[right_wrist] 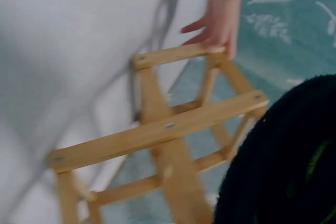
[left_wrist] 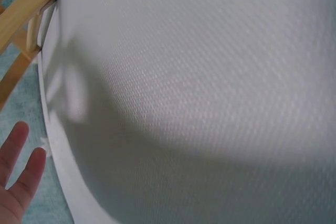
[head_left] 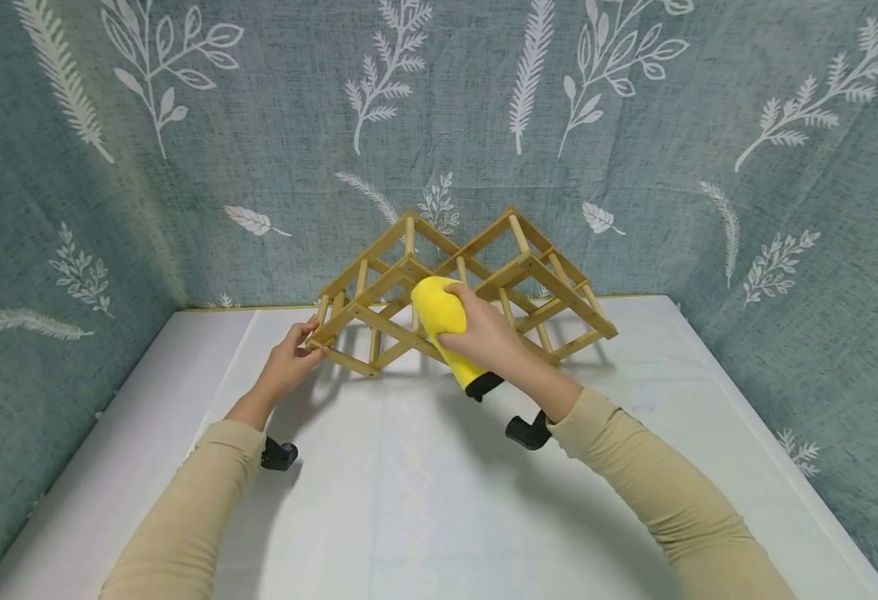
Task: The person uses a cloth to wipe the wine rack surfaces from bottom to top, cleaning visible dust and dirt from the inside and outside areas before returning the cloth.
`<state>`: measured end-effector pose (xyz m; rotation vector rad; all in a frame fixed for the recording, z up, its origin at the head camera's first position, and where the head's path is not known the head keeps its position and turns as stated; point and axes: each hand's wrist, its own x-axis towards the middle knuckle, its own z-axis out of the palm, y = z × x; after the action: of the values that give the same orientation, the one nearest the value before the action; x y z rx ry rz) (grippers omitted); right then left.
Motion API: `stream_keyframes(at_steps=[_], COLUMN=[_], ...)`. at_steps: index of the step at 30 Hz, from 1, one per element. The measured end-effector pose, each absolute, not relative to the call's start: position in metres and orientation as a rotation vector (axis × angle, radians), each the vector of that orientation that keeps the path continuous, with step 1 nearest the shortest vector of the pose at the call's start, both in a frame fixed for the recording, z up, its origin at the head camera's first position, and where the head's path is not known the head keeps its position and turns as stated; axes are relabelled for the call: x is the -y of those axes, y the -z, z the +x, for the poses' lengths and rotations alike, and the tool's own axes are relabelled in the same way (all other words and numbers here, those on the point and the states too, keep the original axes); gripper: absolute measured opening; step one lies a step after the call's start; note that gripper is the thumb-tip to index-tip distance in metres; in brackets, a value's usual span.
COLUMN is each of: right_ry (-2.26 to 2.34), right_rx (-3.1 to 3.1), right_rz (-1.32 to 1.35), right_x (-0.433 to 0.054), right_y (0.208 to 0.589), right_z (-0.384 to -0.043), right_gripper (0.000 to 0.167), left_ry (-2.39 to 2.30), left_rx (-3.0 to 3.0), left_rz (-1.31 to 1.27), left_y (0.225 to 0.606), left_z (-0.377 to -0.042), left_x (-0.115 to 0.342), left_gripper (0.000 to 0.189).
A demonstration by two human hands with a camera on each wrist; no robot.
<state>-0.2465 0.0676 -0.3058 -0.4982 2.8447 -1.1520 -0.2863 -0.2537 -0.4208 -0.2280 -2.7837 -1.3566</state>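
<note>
A zigzag wooden wine rack stands near the back of the white table. At its left end, my left hand holds the frame by the corner; in the left wrist view two of that hand's fingers extend loosely, off the wood. My right hand grips a yellow, soft-looking bottle-shaped thing with a black end, raised in front of the rack's middle. Close up in the right wrist view, the black end is fuzzy and covers the lower right corner.
Patterned green-blue cloth hangs behind the table and at both sides. The white table surface spreads in front of the rack. Black wrist devices protrude from both sleeves.
</note>
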Motion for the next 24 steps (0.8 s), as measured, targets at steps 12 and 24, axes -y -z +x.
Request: stream_keyframes(at_steps=[12, 24], right_ry=[1.014, 0.681], right_rx=[-2.802, -2.716], right_rz=[-0.935, -0.306], right_x=[-0.044, -0.103], right_y=[0.305, 0.412], right_z=[-0.247, -0.256], right_gripper=[0.064, 0.068], left_ry=[1.358, 1.322], left_rx=[2.792, 2.815], left_rz=[-0.23, -0.21], left_y=[0.423, 0.421], left_z=[-0.289, -0.287], left_x=[0.254, 0.255], left_gripper=[0.051, 0.052])
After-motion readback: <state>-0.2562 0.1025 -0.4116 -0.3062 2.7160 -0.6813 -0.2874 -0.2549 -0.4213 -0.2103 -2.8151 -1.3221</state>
